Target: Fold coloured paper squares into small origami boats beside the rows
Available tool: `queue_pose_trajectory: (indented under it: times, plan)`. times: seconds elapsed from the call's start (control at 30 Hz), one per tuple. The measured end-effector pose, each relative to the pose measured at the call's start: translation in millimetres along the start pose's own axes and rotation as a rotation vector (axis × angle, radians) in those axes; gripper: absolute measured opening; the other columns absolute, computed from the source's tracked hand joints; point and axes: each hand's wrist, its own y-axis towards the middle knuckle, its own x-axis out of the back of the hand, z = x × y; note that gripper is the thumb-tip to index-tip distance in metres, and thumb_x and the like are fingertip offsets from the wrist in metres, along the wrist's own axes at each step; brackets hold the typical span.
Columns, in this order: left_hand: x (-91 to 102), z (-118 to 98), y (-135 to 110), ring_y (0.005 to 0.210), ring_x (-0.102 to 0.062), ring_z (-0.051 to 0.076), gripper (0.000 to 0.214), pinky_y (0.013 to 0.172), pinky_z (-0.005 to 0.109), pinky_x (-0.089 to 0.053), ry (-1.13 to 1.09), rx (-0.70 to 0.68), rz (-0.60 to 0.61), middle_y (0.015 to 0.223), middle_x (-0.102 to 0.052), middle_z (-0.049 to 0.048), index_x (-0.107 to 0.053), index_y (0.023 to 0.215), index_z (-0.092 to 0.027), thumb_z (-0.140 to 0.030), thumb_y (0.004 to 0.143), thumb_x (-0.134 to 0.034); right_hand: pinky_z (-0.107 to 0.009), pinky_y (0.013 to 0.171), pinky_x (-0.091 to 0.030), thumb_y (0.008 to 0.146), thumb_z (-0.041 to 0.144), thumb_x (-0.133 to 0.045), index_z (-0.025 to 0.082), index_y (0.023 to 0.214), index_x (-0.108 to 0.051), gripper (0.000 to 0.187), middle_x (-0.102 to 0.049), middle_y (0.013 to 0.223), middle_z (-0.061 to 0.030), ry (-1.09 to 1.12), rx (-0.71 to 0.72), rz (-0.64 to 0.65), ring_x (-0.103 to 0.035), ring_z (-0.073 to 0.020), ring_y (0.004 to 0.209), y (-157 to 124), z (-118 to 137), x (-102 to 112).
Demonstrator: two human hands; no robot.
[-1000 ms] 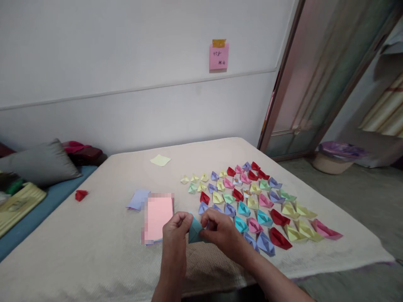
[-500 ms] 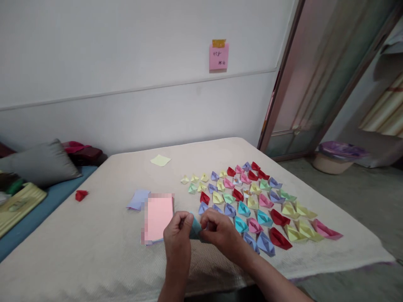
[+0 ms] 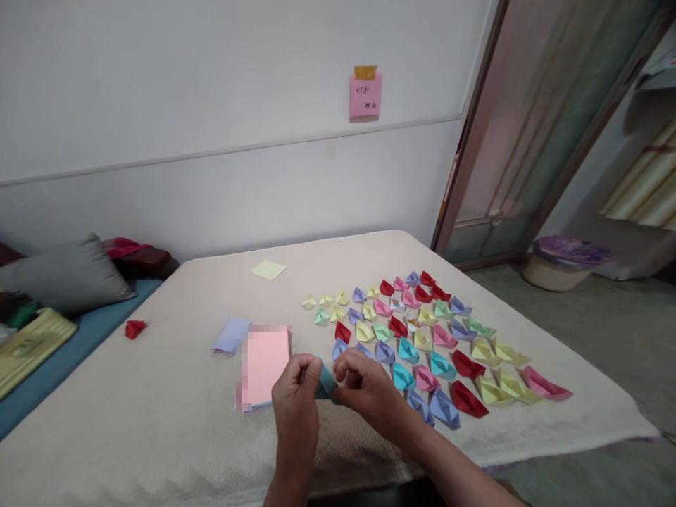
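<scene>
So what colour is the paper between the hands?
Teal-blue folded paper, seen in the head view.

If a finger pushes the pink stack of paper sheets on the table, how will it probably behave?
The pink stack of paper sheets lies flat on the textured table cover, so it would likely drag, not glide. Its loose sheets may fan apart when pushed from the top. It looks thin and light, probably bending if lifted by one corner.

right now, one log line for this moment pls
left hand: pinching teal paper piece | right hand: pinching same piece | stack of pink paper: left of hands | folded paper boats: rows at right on table
</scene>
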Motion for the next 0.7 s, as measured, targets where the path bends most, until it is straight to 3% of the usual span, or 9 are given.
queue_pose_trajectory:
  times: [0.33,0.7]
  plan:
    - [-2.3,-0.8,0.8,0.058,-0.04,0.012,0.02,0.053,0.021,-0.032,0.011,0.01,0.04,0.058,-0.047,-0.0042,-0.058,0.063,-0.018,-0.032,0.077,-0.059,-0.02,0.05,-0.032,0.061,-0.003,-0.06,0.019,0.068,-0.052,0.025,-0.05,0.073,0.0053,0.039,0.014,0.021,-0.041,-0.0073,0.055,1.0,-1.6,0.3]
    - [-1.5,-1.6,0.4,0.059,-0.04,0.012,0.023,0.055,0.022,-0.032,-0.019,0.054,0.058,0.058,-0.047,-0.0038,-0.059,0.062,-0.017,-0.035,0.077,-0.062,-0.023,0.056,-0.038,0.071,0.009,-0.058,0.019,0.062,-0.058,0.014,-0.053,0.071,0.0007,0.132,0.044,0.017,-0.049,-0.0124,0.065,4.1,0.2,1.8]
